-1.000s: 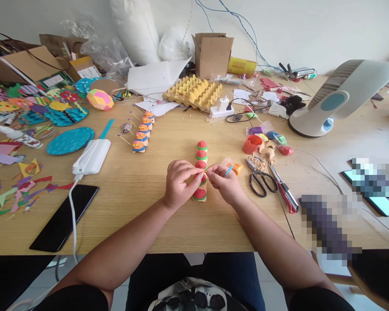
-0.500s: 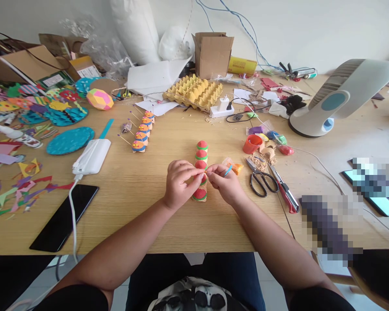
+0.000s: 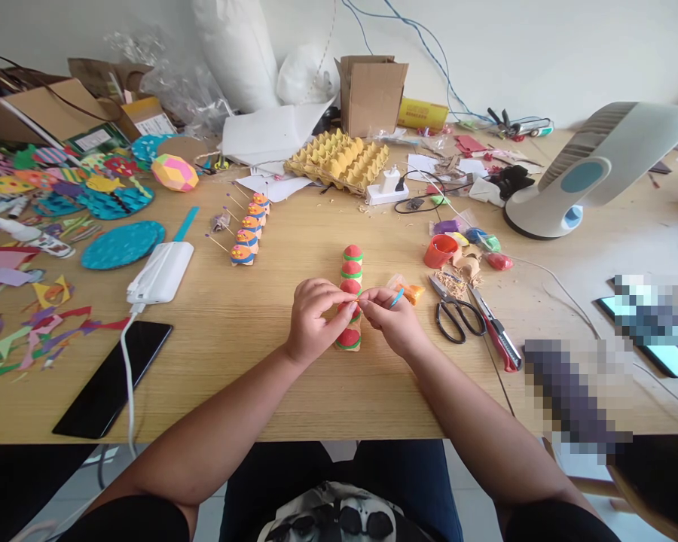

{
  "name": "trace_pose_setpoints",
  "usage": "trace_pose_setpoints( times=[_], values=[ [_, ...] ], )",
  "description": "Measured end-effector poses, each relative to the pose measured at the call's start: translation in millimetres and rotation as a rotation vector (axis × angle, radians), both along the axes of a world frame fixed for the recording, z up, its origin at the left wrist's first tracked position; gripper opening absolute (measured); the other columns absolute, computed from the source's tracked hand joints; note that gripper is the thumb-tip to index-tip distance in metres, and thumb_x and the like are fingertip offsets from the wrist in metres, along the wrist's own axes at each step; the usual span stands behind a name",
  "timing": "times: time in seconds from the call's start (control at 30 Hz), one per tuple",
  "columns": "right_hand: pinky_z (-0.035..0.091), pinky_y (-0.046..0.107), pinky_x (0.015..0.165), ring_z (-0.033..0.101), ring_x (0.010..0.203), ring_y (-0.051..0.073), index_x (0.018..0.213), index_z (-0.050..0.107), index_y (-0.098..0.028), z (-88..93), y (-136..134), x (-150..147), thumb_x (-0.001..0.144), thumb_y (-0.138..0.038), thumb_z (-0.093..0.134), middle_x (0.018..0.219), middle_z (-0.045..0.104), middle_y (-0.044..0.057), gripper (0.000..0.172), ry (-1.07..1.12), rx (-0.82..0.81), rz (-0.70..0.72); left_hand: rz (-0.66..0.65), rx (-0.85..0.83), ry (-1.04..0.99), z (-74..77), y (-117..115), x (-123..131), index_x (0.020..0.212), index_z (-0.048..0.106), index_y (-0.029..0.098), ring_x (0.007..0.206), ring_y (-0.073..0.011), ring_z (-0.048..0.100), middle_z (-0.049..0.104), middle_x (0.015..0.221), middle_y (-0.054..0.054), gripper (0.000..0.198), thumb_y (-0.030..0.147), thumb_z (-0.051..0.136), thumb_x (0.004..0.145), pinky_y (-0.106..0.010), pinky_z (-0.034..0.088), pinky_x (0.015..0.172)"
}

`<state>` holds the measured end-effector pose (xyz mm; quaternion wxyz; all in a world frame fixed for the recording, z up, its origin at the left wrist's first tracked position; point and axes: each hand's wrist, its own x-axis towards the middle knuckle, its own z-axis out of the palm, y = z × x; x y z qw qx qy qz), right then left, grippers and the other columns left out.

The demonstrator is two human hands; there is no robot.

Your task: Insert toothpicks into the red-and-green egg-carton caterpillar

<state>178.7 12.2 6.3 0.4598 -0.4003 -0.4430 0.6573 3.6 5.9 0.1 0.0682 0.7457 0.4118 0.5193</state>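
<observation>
Hands at close work above a wood-topped counter (image 3: 248, 399), seen from the wearer's head. Left hand (image 3: 319, 316): thumb and forefinger pressed together at their tips, turned toward the right. Right hand (image 3: 392, 320): thumb and forefinger likewise pinched, their tips meeting those of the left. Between the two sets of fingertips sits a tiny orange piece, mostly hidden by the fingers, so that its shape cannot be told. A slim blue item (image 3: 397, 297) shows at the fingers of the right hand; whether it is held or worn is unclear.

Directly beneath the fingertips stands a row of red domes (image 3: 351, 286), each edged in green, running away from the wearer and partly covered by the hands. Just beyond the right hand lies an orange packet (image 3: 412, 293). Farther right are black-handled scissors (image 3: 448, 299), their blades pointing away, and, beside them, a red utility knife (image 3: 498, 337). Curled shavings (image 3: 450, 284) lie near the scissor blades, with a red cup (image 3: 439, 253) behind them.

Left of the red row and farther back is a second row of domes, orange and blue (image 3: 251, 226), with thin sticks projecting from its left side. Nearer the left edge are a white power bank (image 3: 166, 272), a black phone (image 3: 113, 380) and coloured paper scraps (image 3: 45, 324). A yellow egg tray (image 3: 339, 162) occupies the rear.
</observation>
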Motion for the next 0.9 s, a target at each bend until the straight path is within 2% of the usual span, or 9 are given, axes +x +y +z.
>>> trace_pose_setpoints(
  times=[0.23, 0.43, 0.67, 0.9],
  values=[
    [0.026, 0.026, 0.052, 0.039, 0.057, 0.009, 0.080, 0.069, -0.018, 3.4, -1, 0, 0.069, -0.049, 0.086, 0.066, 0.054, -0.003, 0.037, -0.017, 0.020, -0.008, -0.002, -0.013, -0.009, -0.1, 0, 0, 0.089, 0.074, 0.025, 0.087, -0.0195, 0.066, 0.075, 0.084, -0.001, 0.004, 0.024, 0.070, 0.091, -0.040, 0.051, 0.088],
    [0.023, 0.025, 0.050, 0.035, 0.053, 0.007, 0.081, 0.069, -0.017, 4.1, -1, 0, 0.068, -0.049, 0.087, 0.065, 0.055, -0.004, 0.039, -0.020, -0.001, -0.008, -0.058, -0.053, -0.070, -0.1, 0, 1, 0.088, 0.073, 0.024, 0.087, -0.0188, 0.065, 0.075, 0.085, -0.002, 0.005, 0.021, 0.070, 0.091, -0.040, 0.052, 0.087],
    [0.022, 0.025, 0.049, 0.035, 0.053, 0.007, 0.080, 0.067, -0.018, 2.1, -1, 1, 0.069, -0.048, 0.085, 0.064, 0.054, -0.004, 0.036, -0.034, -0.020, -0.018, -0.182, -0.310, -0.261, -3.9, 1, 1, 0.088, 0.075, 0.023, 0.089, -0.0179, 0.066, 0.072, 0.086, -0.003, 0.007, 0.027, 0.070, 0.092, -0.036, 0.054, 0.088],
    [0.019, 0.024, 0.048, 0.034, 0.050, 0.007, 0.078, 0.064, -0.019, 4.0, 0, 1, 0.071, -0.037, 0.076, 0.061, 0.054, -0.004, 0.023, 0.087, -0.163, -0.085, -0.164, -0.498, -0.457, -10.5, 1, 1, 0.091, 0.078, 0.022, 0.095, -0.0200, 0.071, 0.076, 0.096, -0.005, 0.019, 0.040, 0.072, 0.092, -0.035, 0.057, 0.091]
  ],
)
